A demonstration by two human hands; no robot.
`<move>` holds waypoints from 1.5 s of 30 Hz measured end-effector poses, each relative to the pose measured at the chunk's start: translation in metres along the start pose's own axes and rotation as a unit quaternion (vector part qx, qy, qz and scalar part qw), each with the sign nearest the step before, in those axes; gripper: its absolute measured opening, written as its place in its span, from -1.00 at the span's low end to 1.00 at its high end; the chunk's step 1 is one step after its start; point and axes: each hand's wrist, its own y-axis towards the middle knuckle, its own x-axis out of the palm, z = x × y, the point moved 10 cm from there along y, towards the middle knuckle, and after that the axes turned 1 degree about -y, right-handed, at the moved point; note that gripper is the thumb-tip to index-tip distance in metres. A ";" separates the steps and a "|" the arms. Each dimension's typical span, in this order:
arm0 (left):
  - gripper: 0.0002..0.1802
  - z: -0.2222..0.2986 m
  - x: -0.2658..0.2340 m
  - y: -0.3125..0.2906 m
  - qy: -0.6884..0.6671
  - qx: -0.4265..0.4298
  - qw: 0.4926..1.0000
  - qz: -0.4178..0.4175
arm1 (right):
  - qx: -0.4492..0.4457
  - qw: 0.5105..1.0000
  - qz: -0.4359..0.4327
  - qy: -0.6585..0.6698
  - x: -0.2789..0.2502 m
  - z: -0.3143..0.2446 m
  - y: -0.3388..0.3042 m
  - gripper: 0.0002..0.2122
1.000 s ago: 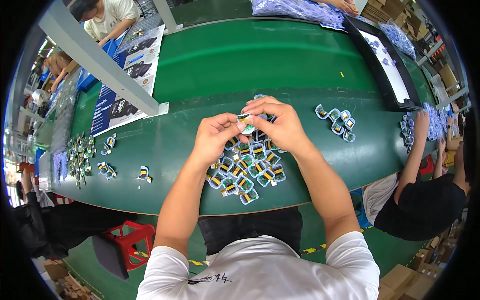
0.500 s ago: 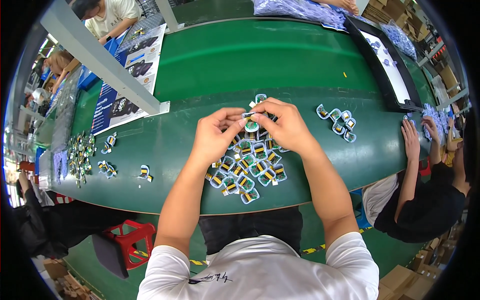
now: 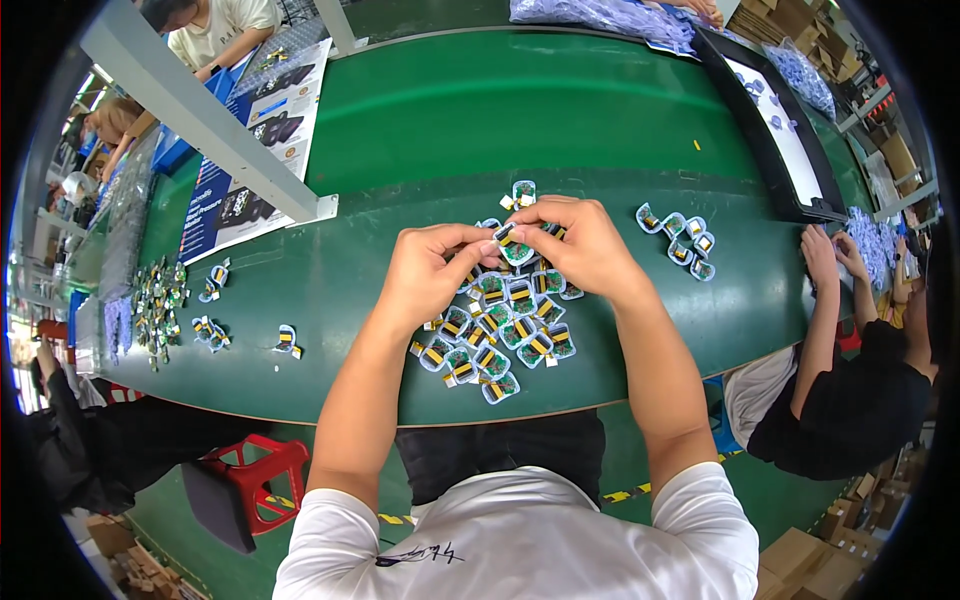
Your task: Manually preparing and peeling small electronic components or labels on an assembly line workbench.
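Observation:
Between my two hands is a small light-blue plastic casing point(image 3: 517, 253) with a green circuit board and a black-and-yellow part in it. My right hand point(image 3: 582, 248) pinches its upper right side between thumb and fingers. From the other side, the thumb and fingertips of my left hand point(image 3: 432, 268) close on its left edge; the exact contact is partly hidden. Below them spreads a pile of similar casings point(image 3: 520, 332), several with white tabs sticking out. One more casing point(image 3: 524, 190) lies just beyond my fingers.
More casings point(image 3: 676, 236) lie in a group to the right, a few others point(image 3: 211, 333) to the left. Small boards point(image 3: 160, 305) are heaped at the far left. A grey metal post point(image 3: 215, 125) rises from the green table. Co-workers sit around it; a black tray point(image 3: 815, 190) stands far right.
The held casing has tilted and shifted slightly to the right between my fingers. My hands stay in nearly the same place.

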 end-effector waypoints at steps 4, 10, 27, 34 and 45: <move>-0.83 -0.001 -0.001 -0.001 -0.020 -0.013 1.000 0.000 | -0.027 1.000 0.002 -0.014 -0.001 -0.006 0.001 -0.82; -0.82 -0.006 0.001 0.001 -0.017 -0.028 0.999 -0.010 | -0.064 0.997 -0.005 -0.051 0.001 -0.012 0.001 -0.83; -0.78 -0.016 -0.002 0.002 -0.110 -0.100 0.989 0.007 | -0.277 0.938 0.069 -0.196 0.007 -0.068 -0.014 -0.86; -0.76 -0.023 0.000 0.001 -0.111 -0.109 0.987 -0.035 | -0.296 0.936 0.017 -0.188 0.014 -0.067 -0.011 -0.90; -0.73 -0.035 -0.019 0.012 -0.246 -0.104 0.962 0.049 | -0.050 0.806 0.128 -0.576 -0.063 0.049 0.058 -0.75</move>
